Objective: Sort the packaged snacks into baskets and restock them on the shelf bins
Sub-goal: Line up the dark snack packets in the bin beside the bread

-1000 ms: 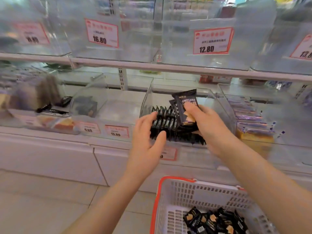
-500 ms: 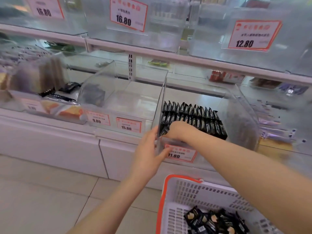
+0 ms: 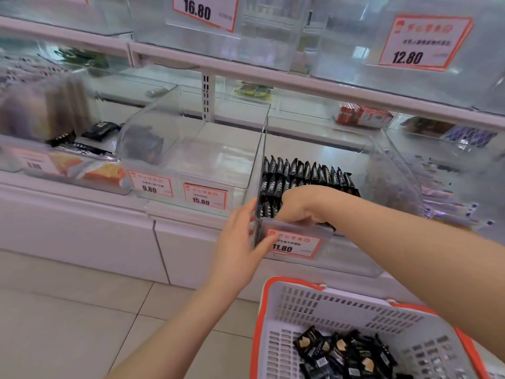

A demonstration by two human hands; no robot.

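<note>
Lowered right hand (image 3: 296, 207) now above "11.80" label (image 3: 292, 244).

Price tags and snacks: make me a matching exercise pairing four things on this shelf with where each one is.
Things:
1. 11.80 tag
2. 12.80 tag
3. basket
4. left hand

Places:
A. on the upper shelf, right side
B. below the shelf, holding loose black packets
C. on the front of the bin with rows of black packets
D. at the left front corner of that bin

Pairs: 1-C, 2-A, 3-B, 4-D
</note>
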